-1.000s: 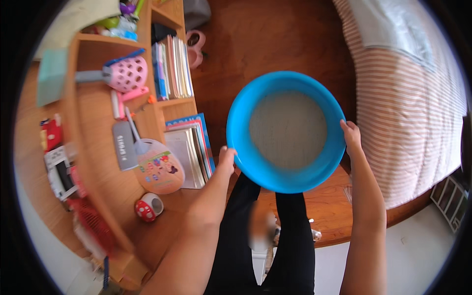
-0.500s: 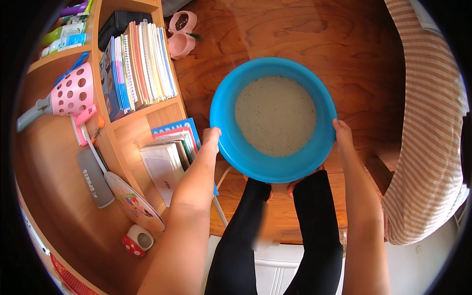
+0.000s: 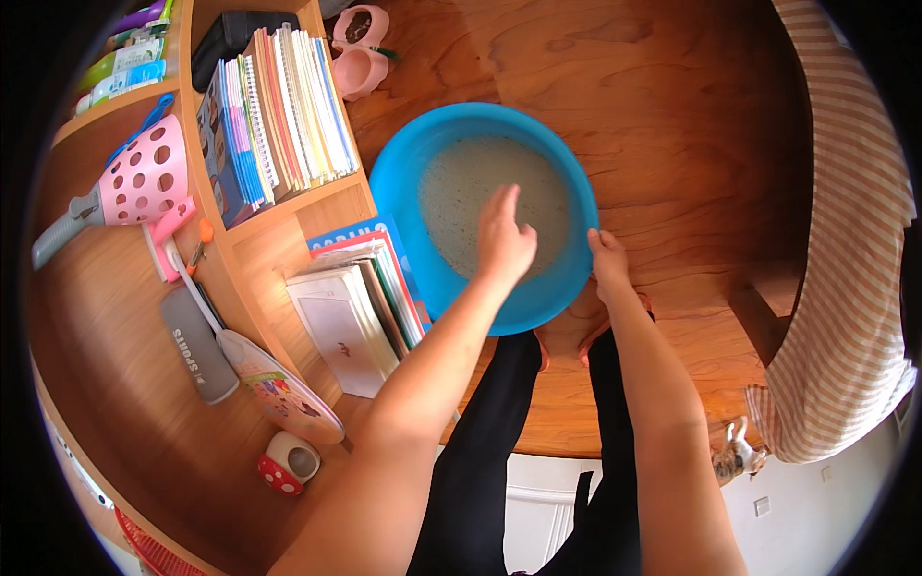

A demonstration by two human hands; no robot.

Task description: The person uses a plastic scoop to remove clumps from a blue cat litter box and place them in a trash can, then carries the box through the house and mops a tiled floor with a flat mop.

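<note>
A round blue basin (image 3: 389,182) holds a layer of pale grey, grainy material (image 3: 461,192), possibly litter or sand. My right hand (image 3: 607,261) grips the basin's rim on the right side, thumb on top. Over the inside of the basin is my left hand (image 3: 506,235), its index finger and thumb stretched apart and nothing seen in it. Whether its fingertips touch the grains I cannot tell. The basin appears just above or on the brown wood floor (image 3: 663,125), in front of my feet.
A wooden shelf (image 3: 288,204) with upright books (image 3: 293,106) and folders (image 3: 341,317) runs along the left. Pink double bowls (image 3: 360,72) lie at the far left. A striped cloth (image 3: 845,240) hangs on the right, with a cat (image 3: 738,453) near its lower end.
My left hand has let go of the left rim and moved over the basin's inside. The basin has shifted left, with my right hand still on its rim. A cat has come into view.
</note>
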